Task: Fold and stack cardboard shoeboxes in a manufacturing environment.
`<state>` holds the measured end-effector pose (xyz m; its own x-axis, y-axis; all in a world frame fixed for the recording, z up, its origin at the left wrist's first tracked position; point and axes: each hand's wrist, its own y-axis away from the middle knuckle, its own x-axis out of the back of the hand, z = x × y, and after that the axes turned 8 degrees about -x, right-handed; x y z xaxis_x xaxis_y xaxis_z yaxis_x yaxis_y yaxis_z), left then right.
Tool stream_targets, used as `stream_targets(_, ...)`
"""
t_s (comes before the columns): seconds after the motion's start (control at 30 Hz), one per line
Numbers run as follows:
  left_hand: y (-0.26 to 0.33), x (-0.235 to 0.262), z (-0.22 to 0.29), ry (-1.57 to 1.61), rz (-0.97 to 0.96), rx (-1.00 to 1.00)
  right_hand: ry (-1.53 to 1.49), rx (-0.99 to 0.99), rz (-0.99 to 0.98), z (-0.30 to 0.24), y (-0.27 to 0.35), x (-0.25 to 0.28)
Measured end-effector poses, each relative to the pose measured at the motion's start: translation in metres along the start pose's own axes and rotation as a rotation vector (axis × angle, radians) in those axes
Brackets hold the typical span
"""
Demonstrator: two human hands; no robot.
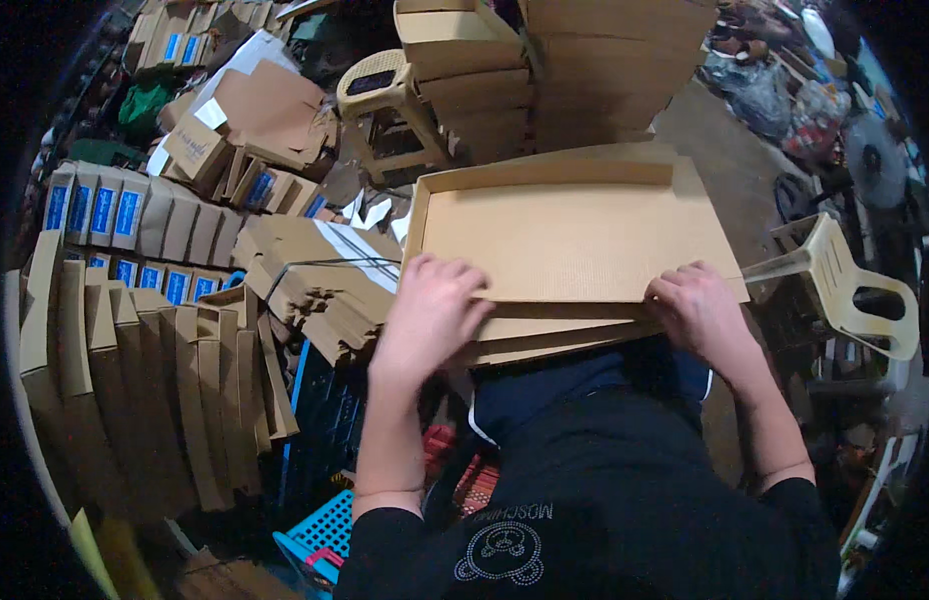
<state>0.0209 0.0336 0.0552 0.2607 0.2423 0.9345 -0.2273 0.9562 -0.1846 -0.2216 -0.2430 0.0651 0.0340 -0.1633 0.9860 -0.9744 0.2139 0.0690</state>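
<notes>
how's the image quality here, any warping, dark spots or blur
Head view: strong fisheye warp, the stacked flat cartons bowing toward the left rim; corners fall to black vignette. Lighting is dim and warm; the cardboard tray is brightest and sharp, as are the left hand and right hand; the rim clutter is soft.

Left of the tray (545,180) cardboard stacks (155,360) crowd in; behind it boxes (575,70) wall up; its right floor (725,160) lies open.

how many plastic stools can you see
2: a beige stool stands upright past the cardboard tray, upper left of it; another beige stool lies tipped on its side at the right. More may be hidden behind the cardboard stacks.
</notes>
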Motion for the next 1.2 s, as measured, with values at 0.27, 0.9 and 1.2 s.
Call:
stream_targets(0.27, -0.016, -0.036, 0.035, 0.229, -0.061, -0.353, -0.51, 0.126, -0.107, -0.058, -0.002, 0.028)
stream_targets(0.9, 0.008, 0.032, -0.021, 0.396, 0.184, -0.304, -1.043, -0.085, -0.154, 0.115, -0.046, 0.047)
stream_targets(1.2, 0.013, 0.011, -0.049, 0.392, -0.091, -0.118, -0.543, 0.139, 0.06, 0.076, -0.054, 0.02)
